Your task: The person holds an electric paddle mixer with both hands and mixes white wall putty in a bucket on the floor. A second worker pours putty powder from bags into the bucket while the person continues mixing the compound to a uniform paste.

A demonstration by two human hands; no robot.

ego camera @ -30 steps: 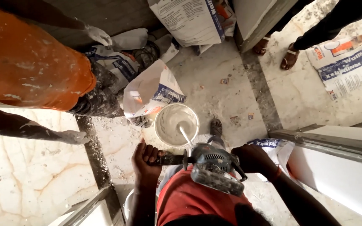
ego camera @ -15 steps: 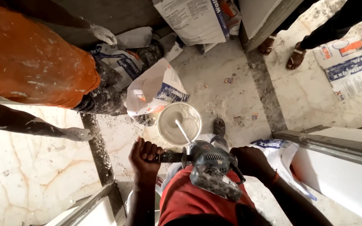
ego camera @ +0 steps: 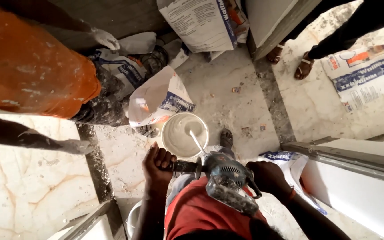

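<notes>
Left hand [ego camera: 156, 161] fisted on side handle [ego camera: 184, 166], right hand [ego camera: 266, 176] gripping mixer drill [ego camera: 227, 178], bucket [ego camera: 185, 134] below, open sack [ego camera: 158, 100] beside

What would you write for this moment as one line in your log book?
left hand: gripping drill's side handle | right hand: gripping rear grip | mixer drill: shaft in bucket | bucket: pale paste | open bag: beside bucket

A building site indoors, a room under tiling or finishing work; marble-patterned floor tiles [ego camera: 27, 195] lie dusty and strewn with grit; opened sacks of powder [ego camera: 201, 22] stand at the far side; a bucket of pale wet mix [ego camera: 184, 133] sits mid-floor under a power mixer [ego camera: 225, 175]; a co-worker's trousers [ego camera: 98, 102] are mortar-spattered.
</notes>
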